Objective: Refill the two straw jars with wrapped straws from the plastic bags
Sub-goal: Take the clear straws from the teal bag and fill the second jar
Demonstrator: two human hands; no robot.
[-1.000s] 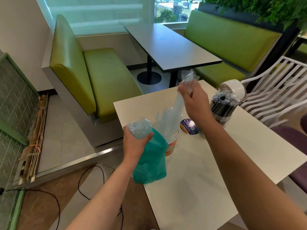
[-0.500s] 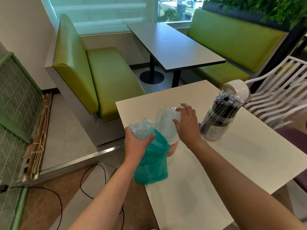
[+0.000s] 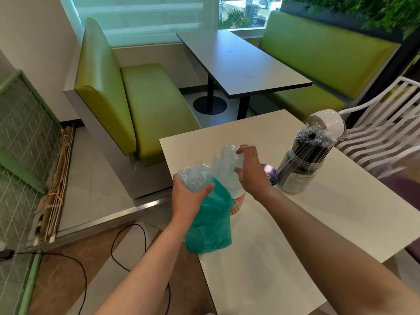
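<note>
Low in the frame's centre, the left hand (image 3: 188, 198) grips the neck of a teal plastic bag (image 3: 209, 223), with bagged straws (image 3: 194, 176) sprouting above its fist. Just right of it, the right hand (image 3: 252, 176) curls finger and thumb round the tops of clear wrapped straws (image 3: 223, 160) standing in jar 1 (image 3: 237, 203) on the white table (image 3: 295, 246). Jar 2 (image 3: 300, 171), at right, holds black straws (image 3: 314, 142); a purple lid (image 3: 269, 172) lies between the 2 jars.

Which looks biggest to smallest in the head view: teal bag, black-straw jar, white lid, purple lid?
teal bag (nearest the camera)
black-straw jar
white lid
purple lid, partly hidden, so unsure
</note>
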